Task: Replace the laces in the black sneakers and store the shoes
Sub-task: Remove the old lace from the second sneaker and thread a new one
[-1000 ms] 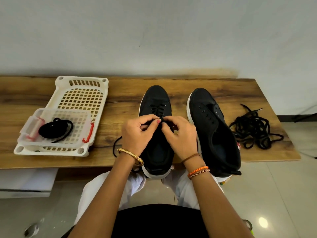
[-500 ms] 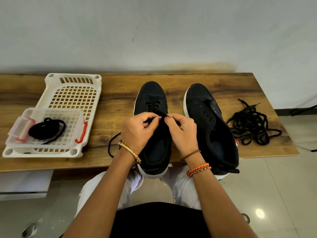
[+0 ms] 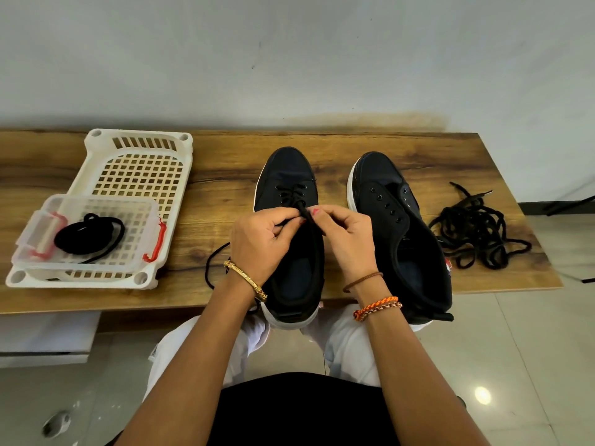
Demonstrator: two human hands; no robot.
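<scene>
Sneakers on wooden counter (image 3: 209, 175), toes pointing far. Far left: white basket (image 3: 96, 162) with clear box (image 3: 151, 207) inside its near end, coiled black lace (image 3: 87, 235) in the box. Left sneaker (image 3: 286, 175) centre, partly laced at the far eyelets, heel over the near edge. Left hand (image 3: 257, 243) and right hand (image 3: 349, 239) both pinch its lace (image 3: 302, 212) over the tongue, fingertips nearly touching. Right sneaker (image 3: 402, 226) just beside, unlaced, eyelets bare. Far right: loose lace pile (image 3: 473, 226) on counter.
</scene>
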